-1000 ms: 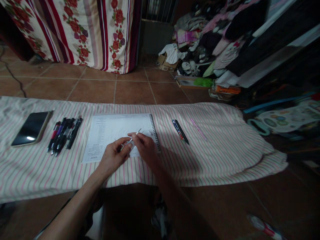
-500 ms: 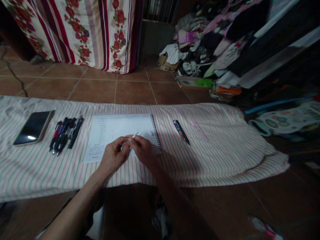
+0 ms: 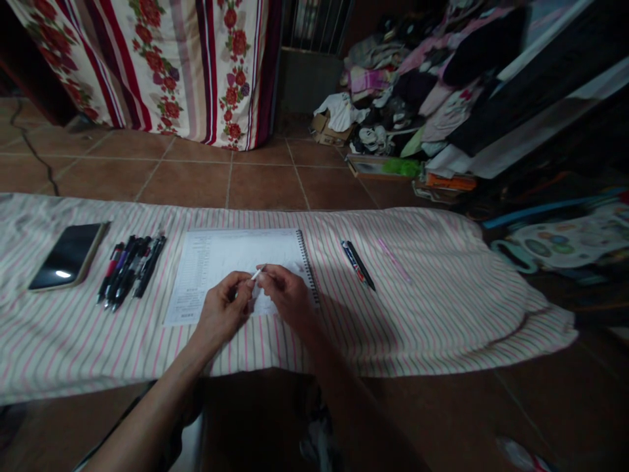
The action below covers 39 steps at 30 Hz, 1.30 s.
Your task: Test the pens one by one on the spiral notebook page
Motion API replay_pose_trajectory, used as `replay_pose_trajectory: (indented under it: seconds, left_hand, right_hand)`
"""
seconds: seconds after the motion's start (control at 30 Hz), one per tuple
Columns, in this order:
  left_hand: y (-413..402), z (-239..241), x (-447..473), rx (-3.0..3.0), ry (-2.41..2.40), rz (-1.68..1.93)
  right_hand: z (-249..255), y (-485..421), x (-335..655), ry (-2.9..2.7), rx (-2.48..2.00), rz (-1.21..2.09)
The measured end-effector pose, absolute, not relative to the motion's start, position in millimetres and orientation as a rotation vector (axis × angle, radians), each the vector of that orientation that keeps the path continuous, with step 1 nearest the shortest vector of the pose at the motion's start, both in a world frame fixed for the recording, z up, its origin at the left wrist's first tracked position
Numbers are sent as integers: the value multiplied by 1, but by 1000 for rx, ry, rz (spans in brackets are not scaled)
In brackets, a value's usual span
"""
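Above the lower part of a spiral notebook (image 3: 240,249), my two hands meet at a slim white stick (image 3: 257,273), perhaps a pen part; its exact kind is too small to tell. My left hand (image 3: 222,313) is closed, pinching its lower left end between thumb and fingers. The fingers of my right hand (image 3: 289,294) are closed round the upper right end. Printed pages show on the notebook, whose wire coil runs down its right side. A dark pen (image 3: 360,265) lies close beside another with a coloured barrel, right of the notebook. Farther right is a thin pink stick (image 3: 394,259).
A row of several pens (image 3: 130,270) and a smartphone (image 3: 67,257) lie to the left. Everything rests on a striped cloth (image 3: 442,295) over a low table. Beyond are a tiled floor (image 3: 260,183), a floral curtain (image 3: 191,78) and heaped clothes (image 3: 393,92).
My hands have drawn slightly apart. The white stick, which pointed up right from my right fingertips, now spans the gap between both hands' fingertips. The view has tilted slightly.
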State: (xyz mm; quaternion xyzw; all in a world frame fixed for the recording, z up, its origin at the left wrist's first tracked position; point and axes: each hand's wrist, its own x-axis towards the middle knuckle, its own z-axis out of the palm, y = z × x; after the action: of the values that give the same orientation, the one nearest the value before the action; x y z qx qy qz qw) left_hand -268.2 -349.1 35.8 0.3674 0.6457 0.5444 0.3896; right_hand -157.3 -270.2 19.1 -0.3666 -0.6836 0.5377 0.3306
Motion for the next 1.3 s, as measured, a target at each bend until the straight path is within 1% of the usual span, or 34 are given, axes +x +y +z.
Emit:
replay_pose_trajectory:
  seconds: [0.07, 0.17, 0.27, 0.67, 0.93, 1.07, 1.3]
  left_hand:
    - [-349, 36, -269, 908, 1652, 1393]
    - [-349, 36, -271, 890, 1680, 1399]
    - [-349, 34, -273, 897, 1723, 1383]
    - [-349, 30, -280, 901, 1812, 1370]
    - [-354, 33, -282, 866, 1734, 1376]
    - [-357, 37, -284, 858, 1774, 1363]
    - [-360, 35, -289, 890, 1801, 1356]
  right_hand:
    - [17, -264, -153, -1818, -1032, 1244]
    - [16, -255, -144, -1931, -1096, 912]
    - [15, -251, -139, -2097, -1155, 723]
    - [10, -254, -149, -2302, -1302, 586]
    - [5, -255, -158, -2371, -1274, 509]
    - [4, -254, -159, -2364, -1258, 469]
    - [5, -255, -161, -2270, -1168, 527]
